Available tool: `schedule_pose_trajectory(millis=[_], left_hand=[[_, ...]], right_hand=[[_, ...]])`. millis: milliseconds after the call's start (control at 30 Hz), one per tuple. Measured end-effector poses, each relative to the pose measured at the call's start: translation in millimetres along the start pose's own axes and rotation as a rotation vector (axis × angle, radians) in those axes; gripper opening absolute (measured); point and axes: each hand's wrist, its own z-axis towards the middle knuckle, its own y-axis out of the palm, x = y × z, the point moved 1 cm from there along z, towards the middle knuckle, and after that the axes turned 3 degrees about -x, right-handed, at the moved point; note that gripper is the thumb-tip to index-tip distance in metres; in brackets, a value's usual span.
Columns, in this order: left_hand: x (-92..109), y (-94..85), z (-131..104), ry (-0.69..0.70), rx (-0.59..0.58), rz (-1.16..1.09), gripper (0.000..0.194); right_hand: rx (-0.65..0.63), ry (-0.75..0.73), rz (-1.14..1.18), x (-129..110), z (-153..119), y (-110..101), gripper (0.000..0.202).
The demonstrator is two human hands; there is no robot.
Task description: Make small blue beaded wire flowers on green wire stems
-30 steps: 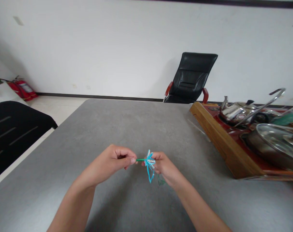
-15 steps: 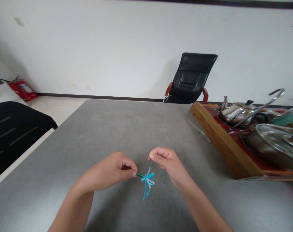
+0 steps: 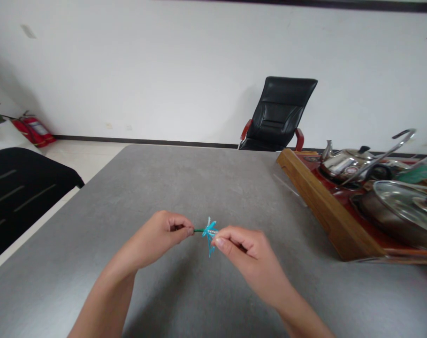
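A small blue flower-like ornament (image 3: 209, 229) with pale beads and hanging blue strands is held above the grey table (image 3: 185, 178). Its thin green stem (image 3: 198, 230) points left, and my left hand (image 3: 171, 230) pinches the end of it between thumb and forefinger. Close against the ornament's right side, my right hand (image 3: 247, 249) is closed in a pinch. Whatever lies between its fingertips, perhaps a fine thread, is too small to make out.
On the right stands a wood-edged red tray (image 3: 315, 216) with a metal kettle (image 3: 347, 164) and a lidded pan (image 3: 400, 211). A black office chair (image 3: 280, 110) is behind the table; another black chair (image 3: 26, 192) is at the left.
My left hand and the ornament have moved up and slightly left. My right hand has come down beside the ornament. The green thread seen near my right hand no longer shows.
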Motion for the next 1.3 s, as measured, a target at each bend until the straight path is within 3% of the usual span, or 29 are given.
schedule_pose_trajectory(millis=[267,500,700,1000,1167,1300], left_hand=[[-5.0,-4.5,1.6,-0.007,0.15,-0.069,0.028],[-2.1,-7.4,-0.1,-0.003,0.246,-0.14,0.027],[-3.3,-6.9,-2.0,0.021,0.187,-0.197,0.027],[2.8,0.6,-0.6,0.063,-0.029,-0.263,0.025],[7.1,4.0,-3.9,0.076,-0.199,-0.202,0.021],[5.9,6.8,-4.7,0.082,-0.269,-0.108,0.02]], right_hand=[[-0.101,-0.003,-0.169,4.5,1.1,11.9,0.023],[-0.105,0.132,0.109,40.2,18.6,24.1,0.021],[-0.122,0.197,0.396,63.7,32.1,26.2,0.022],[-0.068,0.265,0.551,65.8,34.1,22.2,0.023],[0.023,0.291,0.518,60.1,34.4,10.6,0.019],[0.072,0.251,0.441,52.9,33.0,2.4,0.023]])
